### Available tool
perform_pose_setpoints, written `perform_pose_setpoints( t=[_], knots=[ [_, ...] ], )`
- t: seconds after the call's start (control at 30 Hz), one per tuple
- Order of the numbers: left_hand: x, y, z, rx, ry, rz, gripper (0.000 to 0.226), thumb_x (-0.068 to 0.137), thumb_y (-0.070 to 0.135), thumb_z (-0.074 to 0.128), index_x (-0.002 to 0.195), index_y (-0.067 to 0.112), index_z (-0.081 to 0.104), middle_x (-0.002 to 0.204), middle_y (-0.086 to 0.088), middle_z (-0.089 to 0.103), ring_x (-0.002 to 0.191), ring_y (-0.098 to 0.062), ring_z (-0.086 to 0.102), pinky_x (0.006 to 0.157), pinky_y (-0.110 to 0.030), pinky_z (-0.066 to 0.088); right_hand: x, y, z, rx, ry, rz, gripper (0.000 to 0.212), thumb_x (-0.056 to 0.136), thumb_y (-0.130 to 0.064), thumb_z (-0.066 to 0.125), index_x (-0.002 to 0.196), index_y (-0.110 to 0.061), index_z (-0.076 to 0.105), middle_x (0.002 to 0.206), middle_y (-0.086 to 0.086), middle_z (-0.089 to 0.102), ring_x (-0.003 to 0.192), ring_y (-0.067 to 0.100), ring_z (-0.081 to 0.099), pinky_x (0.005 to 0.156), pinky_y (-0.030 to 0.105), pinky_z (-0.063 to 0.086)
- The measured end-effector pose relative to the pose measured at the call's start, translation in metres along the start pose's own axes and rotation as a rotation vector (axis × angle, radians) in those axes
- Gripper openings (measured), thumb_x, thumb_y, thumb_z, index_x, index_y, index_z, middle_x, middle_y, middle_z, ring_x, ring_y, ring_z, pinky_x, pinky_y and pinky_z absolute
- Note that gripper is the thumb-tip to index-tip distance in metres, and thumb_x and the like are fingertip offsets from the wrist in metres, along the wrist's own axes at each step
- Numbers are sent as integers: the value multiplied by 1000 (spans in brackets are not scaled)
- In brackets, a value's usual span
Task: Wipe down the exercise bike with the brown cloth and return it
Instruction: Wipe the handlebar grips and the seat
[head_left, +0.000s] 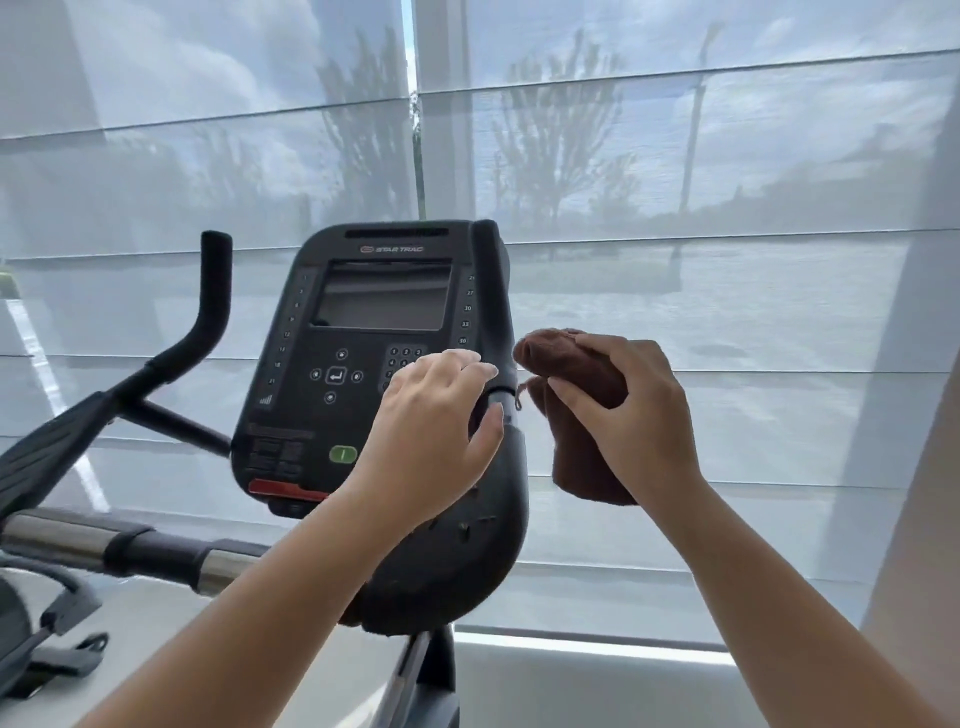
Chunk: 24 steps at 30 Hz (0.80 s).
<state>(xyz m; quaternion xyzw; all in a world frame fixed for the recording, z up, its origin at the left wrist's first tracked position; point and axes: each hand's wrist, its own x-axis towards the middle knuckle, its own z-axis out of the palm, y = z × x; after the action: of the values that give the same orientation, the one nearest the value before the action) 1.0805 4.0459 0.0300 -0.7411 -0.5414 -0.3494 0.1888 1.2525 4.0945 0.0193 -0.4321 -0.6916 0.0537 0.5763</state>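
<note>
The exercise bike's black console (374, 332) with a grey screen and keypad fills the middle of the head view. My left hand (431, 436) rests over the right side of the console, fingers spread around the black handlebar post (498, 312), holding nothing. My right hand (634, 415) is just right of that post, closed around a bunched brown cloth (576, 452) that hangs below my fingers. The cloth's upper end sits close beside the post; contact cannot be told.
A black handlebar (213, 291) rises at the left, with a chrome bar (62, 535) and a pedal strap (57, 660) of neighbouring equipment below it. A large window with translucent blinds (727, 208) stands behind the bike. A white wall column (914, 519) is at the right.
</note>
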Motion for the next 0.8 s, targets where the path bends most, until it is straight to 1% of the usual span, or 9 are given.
perform_pose_setpoints(
  t=[0.1,0.3,0.4,0.47,0.6,0.63,0.67,0.77,0.8],
  knots=[
    [25,-16,9,-25,-4,3,32,89,22,54,119,10,57,124,-5,55,117,-23,47,101,-37,31,36,12,18,63,37,-16,38,76,-30,70,112,-27,60,107,2,54,89,9,52,77,8,32],
    [75,-47,24,89,19,-10,32,88,18,56,119,7,58,123,-8,56,116,-26,49,99,-37,32,127,23,66,134,30,-126,39,77,-33,69,115,-30,60,109,1,52,97,18,57,87,26,44],
    [94,-64,35,159,-6,-4,35,88,18,57,122,7,56,127,-10,55,118,-27,48,101,-40,32,176,22,92,97,-31,-185,43,80,-34,66,122,-29,57,113,5,49,102,24,55,91,36,46],
    [103,-76,44,189,-14,-21,37,89,18,56,124,8,54,130,-8,52,122,-26,45,104,-39,30,191,26,109,98,-89,-218,48,82,-31,65,128,-29,52,116,6,47,105,23,54,94,34,44],
    [109,-95,61,143,2,-68,39,88,18,58,126,11,53,133,-4,50,124,-22,43,105,-37,29,161,62,128,227,-87,-226,49,79,-25,68,124,-36,54,106,-4,49,88,-1,49,82,6,36],
    [110,-96,65,96,-2,-76,40,88,19,58,128,12,52,133,-4,50,125,-21,42,105,-35,28,150,74,127,258,-109,-217,46,78,-23,68,119,-39,56,103,-6,52,85,-5,49,81,3,36],
    [111,-96,69,41,-14,-79,42,89,20,57,129,13,50,134,-2,49,126,-19,40,106,-33,28,140,84,124,306,-158,-189,42,78,-22,68,113,-43,59,101,-7,56,87,-6,52,83,4,38],
    [111,-91,77,-56,-78,-35,45,89,24,57,132,19,47,136,1,46,128,-13,36,108,-32,28,129,100,106,382,-362,-131,42,76,-22,70,102,-52,60,101,-7,64,96,-1,57,91,22,44],
    [111,-90,79,-72,-91,-9,46,88,24,58,132,20,47,136,2,47,128,-12,36,108,-32,28,132,100,100,350,-381,-161,44,75,-23,71,103,-55,59,100,-9,64,96,1,57,91,20,43]
  ],
)
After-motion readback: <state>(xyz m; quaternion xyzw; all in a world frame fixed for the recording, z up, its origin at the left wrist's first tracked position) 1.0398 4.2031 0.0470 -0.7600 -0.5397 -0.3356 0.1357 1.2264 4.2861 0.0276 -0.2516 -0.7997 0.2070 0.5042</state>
